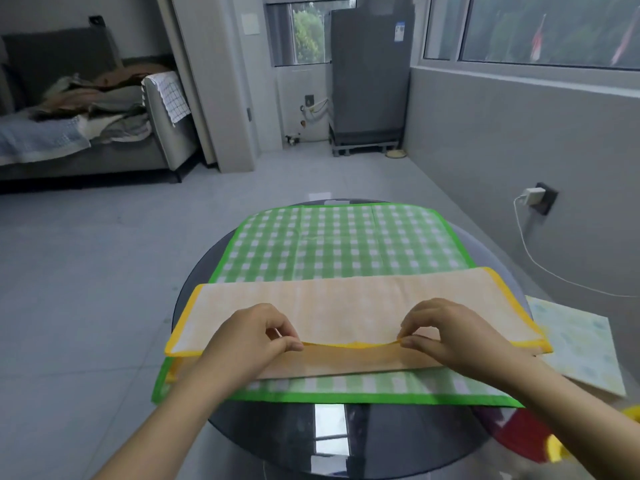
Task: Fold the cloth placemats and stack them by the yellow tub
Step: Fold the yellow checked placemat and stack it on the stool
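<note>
The orange placemat (346, 306) is lying folded over on the green checked placemat (346, 237), which is covering the round dark surface (332, 434). The left hand (249, 337) and right hand (446, 334) are each pinching its yellow-bound near edge. The cloth is sagging between the grips, so it is probably light and limp; hemmed edges are likely offering the firmest hold.

No text can be read; the blue-and-white sticker (400, 32) on the grey fridge (370, 74), far beyond the hands, is too blurred.

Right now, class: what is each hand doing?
Left hand: pinching the orange placemat's yellow-bordered near edge.
Right hand: pinching the same edge.
</note>
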The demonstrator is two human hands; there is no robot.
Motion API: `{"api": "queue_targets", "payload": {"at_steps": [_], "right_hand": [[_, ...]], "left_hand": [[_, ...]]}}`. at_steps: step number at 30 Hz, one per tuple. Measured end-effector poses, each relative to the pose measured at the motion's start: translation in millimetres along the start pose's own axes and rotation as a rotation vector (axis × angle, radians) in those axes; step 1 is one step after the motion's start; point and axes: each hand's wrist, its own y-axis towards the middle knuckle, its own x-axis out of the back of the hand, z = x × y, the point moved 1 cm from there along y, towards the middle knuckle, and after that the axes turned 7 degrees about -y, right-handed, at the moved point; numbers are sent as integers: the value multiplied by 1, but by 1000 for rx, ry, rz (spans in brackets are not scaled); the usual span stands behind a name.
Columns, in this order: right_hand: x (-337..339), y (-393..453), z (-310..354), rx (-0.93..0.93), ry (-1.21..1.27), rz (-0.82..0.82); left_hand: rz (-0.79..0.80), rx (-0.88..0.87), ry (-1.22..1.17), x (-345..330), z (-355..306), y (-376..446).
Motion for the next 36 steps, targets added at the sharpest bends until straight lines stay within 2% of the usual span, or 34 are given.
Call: {"api": "queue_targets", "payload": {"at_steps": [5, 16, 21, 26, 33, 36], "right_hand": [[-6, -8, -2, -26, 8, -7], [-9, -14, -1, -59, -25, 125], [-9, -14, 1, -74, -47, 126], [-9, -12, 3, -67, -81, 122], [-9, -10, 6, -63, -113, 131], [-8, -11, 5, -64, -111, 138]], "left_hand": [[45, -15, -3, -7, 10, -5], [145, -22, 30, -16, 16, -6], [185, -29, 50, -13, 14, -4], [165, -40, 177, -16, 6, 1], [32, -244, 238, -49, -15, 38], [32, -241, 327, -64, -18, 59]]}}
